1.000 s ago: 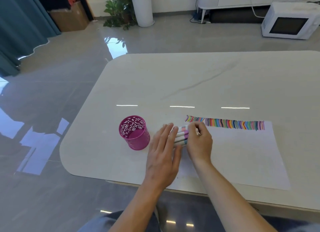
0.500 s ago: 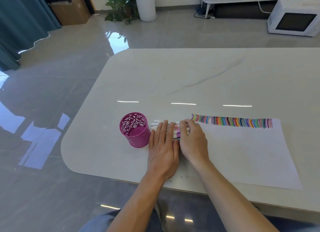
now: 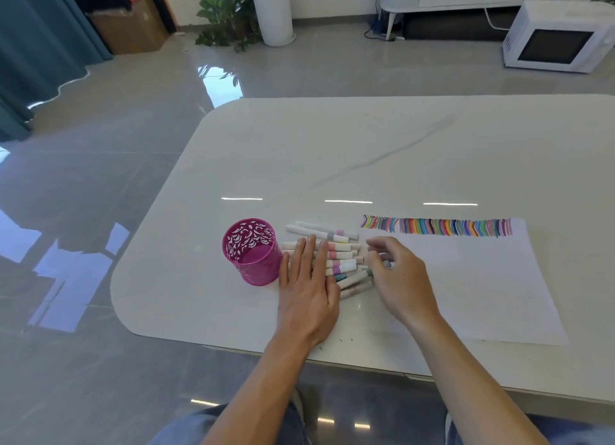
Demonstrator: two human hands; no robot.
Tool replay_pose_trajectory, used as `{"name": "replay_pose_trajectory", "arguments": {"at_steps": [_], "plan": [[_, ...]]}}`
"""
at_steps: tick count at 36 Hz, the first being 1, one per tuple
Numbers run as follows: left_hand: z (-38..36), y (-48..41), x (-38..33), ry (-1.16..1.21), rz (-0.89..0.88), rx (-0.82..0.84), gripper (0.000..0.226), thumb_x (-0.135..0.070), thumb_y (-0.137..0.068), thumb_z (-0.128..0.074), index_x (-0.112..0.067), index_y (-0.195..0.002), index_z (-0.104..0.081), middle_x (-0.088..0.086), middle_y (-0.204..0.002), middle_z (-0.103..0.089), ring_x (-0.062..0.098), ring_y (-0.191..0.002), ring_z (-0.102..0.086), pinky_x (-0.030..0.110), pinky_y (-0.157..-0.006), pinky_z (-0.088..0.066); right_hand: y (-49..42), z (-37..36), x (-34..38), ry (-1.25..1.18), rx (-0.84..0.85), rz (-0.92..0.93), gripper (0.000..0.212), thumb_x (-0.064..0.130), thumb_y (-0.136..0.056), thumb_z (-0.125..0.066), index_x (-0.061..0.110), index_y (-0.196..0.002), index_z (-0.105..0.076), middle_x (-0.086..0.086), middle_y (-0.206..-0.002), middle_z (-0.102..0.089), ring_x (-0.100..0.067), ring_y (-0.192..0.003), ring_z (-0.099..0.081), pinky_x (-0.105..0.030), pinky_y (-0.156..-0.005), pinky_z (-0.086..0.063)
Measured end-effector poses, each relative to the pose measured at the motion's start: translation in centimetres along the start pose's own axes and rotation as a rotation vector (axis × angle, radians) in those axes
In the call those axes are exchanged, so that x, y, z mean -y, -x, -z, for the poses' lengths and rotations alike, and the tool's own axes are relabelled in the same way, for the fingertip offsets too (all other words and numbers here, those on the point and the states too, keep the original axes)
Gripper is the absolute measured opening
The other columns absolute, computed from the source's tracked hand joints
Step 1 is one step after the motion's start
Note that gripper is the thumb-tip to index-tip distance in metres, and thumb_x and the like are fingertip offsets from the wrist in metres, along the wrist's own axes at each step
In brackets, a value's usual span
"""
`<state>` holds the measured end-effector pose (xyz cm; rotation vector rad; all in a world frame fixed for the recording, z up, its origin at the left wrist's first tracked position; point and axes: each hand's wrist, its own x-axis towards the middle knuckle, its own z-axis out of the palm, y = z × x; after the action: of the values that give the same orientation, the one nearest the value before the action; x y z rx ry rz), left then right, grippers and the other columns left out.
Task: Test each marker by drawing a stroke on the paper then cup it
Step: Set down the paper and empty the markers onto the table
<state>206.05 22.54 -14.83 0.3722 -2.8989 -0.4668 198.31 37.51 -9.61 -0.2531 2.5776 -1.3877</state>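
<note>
Markers now lie fanned out on the surface, between the cup on the left and the paper, no longer bunched tight. The left hand rests flat on their left ends. The right hand has drawn apart from it, fingers curled over their right ends; I cannot tell whether it holds one.

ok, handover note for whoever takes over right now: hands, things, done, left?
Left hand: open, fingers flat on the markers.
Right hand: fingers curled over the markers' right ends; whether it pinches one cannot be told.
The markers lie in a loose pile on the table, between the pink cup and the paper.
Done: a long row of coloured strokes along the paper's far edge.
Left: no marker shows in the cup, so likely all need cupping, with any untested ones stroked first.
</note>
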Motion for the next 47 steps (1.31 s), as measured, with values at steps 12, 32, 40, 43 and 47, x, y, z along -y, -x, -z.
{"name": "replay_pose_trajectory", "arguments": {"at_steps": [12, 32, 40, 43, 47], "plan": [[0.0, 0.4, -0.8, 0.01, -0.094, 0.006, 0.063, -0.028, -0.097, -0.027, -0.019, -0.159, -0.017, 0.001, -0.167, -0.009, 0.016, -0.154, 0.003, 0.047, -0.123, -0.004, 3.3, -1.8, -1.0, -0.273, 0.063, -0.065, 0.05, 0.021, -0.105, -0.051, 0.032, -0.153, -0.042, 0.022, -0.151, -0.045, 0.008, -0.138, -0.039, -0.017, -0.115, -0.032], [0.5, 1.6, -1.4, 0.061, -0.281, -0.099, 0.045, -0.041, -0.096, -0.058, -0.017, -0.134, -0.057, 0.002, -0.135, -0.052, 0.023, -0.127, -0.047, 0.038, -0.109, -0.039, 3.4, 0.4, -5.7, 0.383, 0.095, 0.148, 0.049, 0.035, -0.104, -0.054, 0.024, -0.151, -0.047, 0.007, -0.165, -0.033, -0.012, -0.155, -0.022, -0.027, -0.125, -0.013], [1.0, 2.6, -1.7, -0.006, -0.285, -0.148, 0.046, -0.031, -0.093, -0.065, -0.019, -0.136, -0.057, 0.002, -0.127, -0.055, 0.021, -0.116, -0.05, 0.035, -0.103, -0.044, 3.1, 2.4, -6.2, 0.454, 0.174, 0.196, 0.05, 0.036, -0.106, -0.049, 0.027, -0.155, -0.041, 0.011, -0.167, -0.026, -0.009, -0.156, -0.015, -0.022, -0.122, -0.001], [1.2, 2.8, -1.9, 0.0, -0.282, -0.178, 0.048, -0.028, -0.09, -0.07, -0.019, -0.136, -0.057, 0.001, -0.125, -0.056, 0.02, -0.114, -0.05, 0.033, -0.101, -0.042, 3.3, 2.7, -6.4, 0.512, 0.186, 0.24, 0.052, 0.038, -0.107, -0.048, 0.024, -0.156, -0.041, 0.006, -0.167, -0.028, -0.012, -0.156, -0.019, -0.024, -0.122, -0.002], [1.6, 2.9, -2.1, 0.009, -0.28, -0.223, 0.037, -0.02, -0.082, -0.077, -0.016, -0.117, -0.065, 0.001, -0.11, -0.06, 0.021, -0.101, -0.054, 0.034, -0.087, -0.049, 4.0, 3.1, -6.6, 0.59, 0.121, 0.29, 0.052, 0.042, -0.1, -0.059, 0.02, -0.147, -0.053, -0.001, -0.157, -0.046, -0.022, -0.148, -0.039, -0.035, -0.122, -0.024]]}}
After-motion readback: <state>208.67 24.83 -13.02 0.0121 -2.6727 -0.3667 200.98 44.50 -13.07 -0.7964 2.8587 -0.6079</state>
